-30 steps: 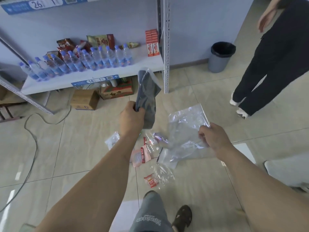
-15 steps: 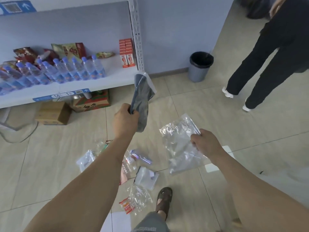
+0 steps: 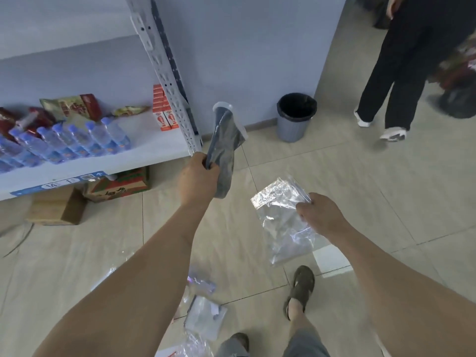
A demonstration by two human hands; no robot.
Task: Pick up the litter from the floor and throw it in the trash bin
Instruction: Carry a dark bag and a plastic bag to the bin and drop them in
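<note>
Fingers of the left hand (image 3: 198, 177) curl tight around the lower part of a dark packet (image 3: 223, 145) in a clear sleeve, which stands up and away from the fist toward the corner post of the shelf (image 3: 164, 60). Fingers of the right hand (image 3: 319, 215) pinch the upper edge of a clear plastic bag (image 3: 283, 228); the bag hangs slack below the hand, well above the floor (image 3: 386, 202). Both arms reach forward over the tiles, and one sandalled foot (image 3: 301, 287) is planted ahead of the other.

More litter lies on the floor near the feet, toward the lower edge of the view: a flat white packet (image 3: 206, 320), a small crumpled clear wrapper (image 3: 201, 282) just beyond it, and further clear film at the very bottom, partly cut off.

The trash bin (image 3: 296, 117), grey with a black liner, stands against the wall just past the end of the shelf, well apart from both hands. A second person (image 3: 401, 60) in dark trousers stands beyond it to the right. The shelf board carries water bottles (image 3: 77, 140) and snack packs, with cardboard boxes (image 3: 56, 210) beneath.

Step in hand, as judged: carrying two picked-up pieces to the bin. The next move calls for closing the gap, bringing each hand over the open mouth and releasing; the light bag may drift, so a low release seems wise. The remaining floor litter would need another trip
</note>
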